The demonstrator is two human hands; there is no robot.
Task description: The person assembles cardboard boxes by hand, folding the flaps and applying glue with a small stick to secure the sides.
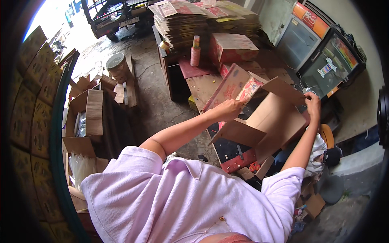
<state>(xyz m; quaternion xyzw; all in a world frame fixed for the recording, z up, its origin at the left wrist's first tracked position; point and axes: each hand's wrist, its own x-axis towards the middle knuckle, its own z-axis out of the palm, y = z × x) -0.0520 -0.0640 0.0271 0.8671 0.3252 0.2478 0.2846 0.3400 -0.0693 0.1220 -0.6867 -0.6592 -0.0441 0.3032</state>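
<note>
An open cardboard box (269, 111) stands tilted over the table, its brown inside showing and its flaps spread out. My left hand (230, 110) is closed on the box's left side, beside a red-and-white printed part; its fingertips are partly hidden. On the right, my right hand (313, 106) pinches the corner of a raised flap (285, 90). A flat printed cardboard panel (227, 87) leans just beyond my left hand.
The table (202, 86) bears a pink spray bottle (195, 54), a closed printed carton (233, 46) and tall stacks of flattened cartons (182, 30). A bucket (116, 65) and an open carton (91, 111) stand at left. A person (320, 156) is low at right.
</note>
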